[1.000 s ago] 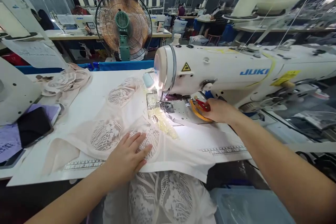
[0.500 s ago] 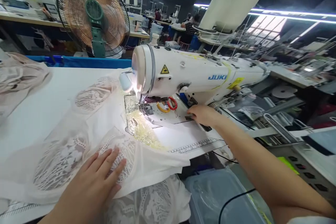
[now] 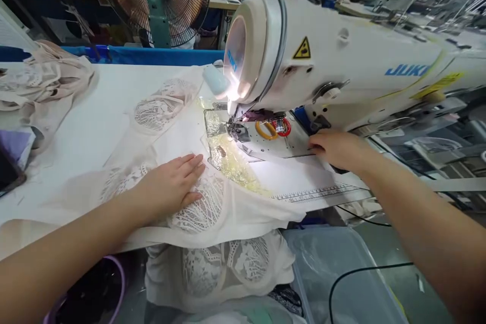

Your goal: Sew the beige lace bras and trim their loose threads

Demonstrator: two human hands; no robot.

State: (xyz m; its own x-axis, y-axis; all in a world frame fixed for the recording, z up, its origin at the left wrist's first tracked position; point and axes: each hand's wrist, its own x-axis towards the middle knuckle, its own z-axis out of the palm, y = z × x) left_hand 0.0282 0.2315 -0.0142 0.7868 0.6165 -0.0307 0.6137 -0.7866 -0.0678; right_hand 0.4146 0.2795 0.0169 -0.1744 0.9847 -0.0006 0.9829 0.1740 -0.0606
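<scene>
My left hand [image 3: 176, 179] lies flat on a white lace bra [image 3: 203, 207], its fingers stretched over one cup. The bra drapes across the table in front of the sewing machine [image 3: 330, 55]. At the right end of the machine's bed plate [image 3: 266, 147], my right hand [image 3: 336, 149] has its fingers curled in; what they grip, if anything, is hidden. A yellow ring [image 3: 266, 130] and a red ring [image 3: 285, 126] lie on the plate beside the lit needle area. Yellowish clear tape [image 3: 239, 167] covers the table by the plate.
A beige lace garment [image 3: 49, 86] is heaped at the left. More white bras [image 3: 228, 266] hang below the table's front edge, beside a clear plastic bin [image 3: 341, 258]. A large fan [image 3: 157, 10] stands behind the table. A ruler strip [image 3: 319, 192] runs along the front edge.
The view has tilted down and moved closer to the machine. My left hand has shifted up across the lace towards the needle area. My right hand stays at the bed plate's right end.
</scene>
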